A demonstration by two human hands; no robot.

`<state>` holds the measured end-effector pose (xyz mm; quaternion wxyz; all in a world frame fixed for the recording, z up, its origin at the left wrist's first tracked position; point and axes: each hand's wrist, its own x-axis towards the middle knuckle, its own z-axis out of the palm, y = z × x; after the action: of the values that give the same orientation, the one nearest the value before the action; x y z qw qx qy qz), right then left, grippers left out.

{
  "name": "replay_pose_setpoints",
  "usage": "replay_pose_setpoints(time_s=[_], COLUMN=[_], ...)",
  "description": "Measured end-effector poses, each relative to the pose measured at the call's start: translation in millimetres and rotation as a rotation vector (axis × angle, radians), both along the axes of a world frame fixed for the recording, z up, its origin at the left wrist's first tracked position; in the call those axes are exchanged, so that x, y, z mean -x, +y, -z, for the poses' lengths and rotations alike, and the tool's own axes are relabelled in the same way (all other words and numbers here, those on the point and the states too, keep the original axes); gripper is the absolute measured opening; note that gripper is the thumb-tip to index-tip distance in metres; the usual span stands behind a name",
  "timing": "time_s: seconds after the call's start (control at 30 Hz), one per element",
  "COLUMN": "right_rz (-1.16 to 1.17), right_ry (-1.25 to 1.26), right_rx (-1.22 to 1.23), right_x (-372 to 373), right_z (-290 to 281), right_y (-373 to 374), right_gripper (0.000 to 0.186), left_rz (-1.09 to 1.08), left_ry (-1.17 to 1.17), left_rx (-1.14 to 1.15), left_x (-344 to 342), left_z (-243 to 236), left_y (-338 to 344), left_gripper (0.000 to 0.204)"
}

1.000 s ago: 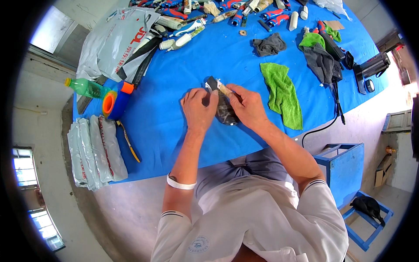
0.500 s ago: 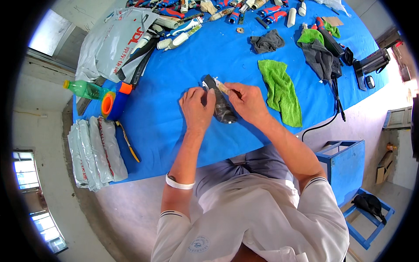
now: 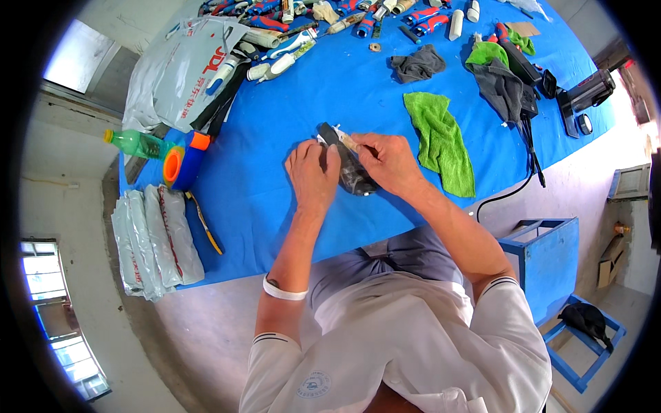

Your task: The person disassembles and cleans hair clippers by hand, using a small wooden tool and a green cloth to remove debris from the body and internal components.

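A dark, elongated object [image 3: 355, 176] lies at a slant on the blue table cover, with a shiny grey-black surface and whitish bits near its far end. My left hand [image 3: 313, 177] is closed around its left side, thumb on top. In my right hand [image 3: 390, 164], thumb and fingers pinch a small tan, worn-looking piece [image 3: 347, 142] against the object's far right side. Its exact kind I cannot make out. The fingers partly cover both things. Right of my hands, a crumpled green cloth [image 3: 444, 144] lies on the cover.
Grey plastic mailing bags [image 3: 162, 237], a toothbrush [image 3: 204, 224], a green bottle [image 3: 138, 144] and a blue-orange container [image 3: 186, 165] sit left. Several red-blue handles [image 3: 430, 22] crowd the far edge. A grey cloth [image 3: 418, 64] and a black cable [image 3: 506, 196] lie right.
The view has shifted slightly. My hands keep nearly the same hold on the dark object and the tan piece, with only slight finger movement.
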<state>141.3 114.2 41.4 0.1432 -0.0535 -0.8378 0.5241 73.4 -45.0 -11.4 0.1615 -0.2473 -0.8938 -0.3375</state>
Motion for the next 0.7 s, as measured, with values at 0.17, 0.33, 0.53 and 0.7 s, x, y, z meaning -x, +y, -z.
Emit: replay_pose_setpoints(time_s=[0.17, 0.33, 0.53, 0.7], right_rz=[-0.015, -0.018, -0.034, -0.041], right_ry=[0.016, 0.011, 0.01, 0.017], right_rx=[-0.023, 0.008, -0.003, 0.009], right_x=[-2, -6, -12, -16], right_z=[5, 1, 0, 2], right_y=[3, 3, 6, 7], right_gripper=[0.024, 0.024, 0.024, 0.024], left_rz=[-0.004, -0.016, -0.02, -0.032], left_ry=[0.013, 0.031, 0.054, 0.061], left_rx=[0.008, 0.019, 0.027, 0.049], left_x=[-2, -6, -8, -10], left_z=[1, 2, 4, 4], left_y=[0, 1, 2, 3], left_gripper=[0.023, 0.023, 0.022, 0.021])
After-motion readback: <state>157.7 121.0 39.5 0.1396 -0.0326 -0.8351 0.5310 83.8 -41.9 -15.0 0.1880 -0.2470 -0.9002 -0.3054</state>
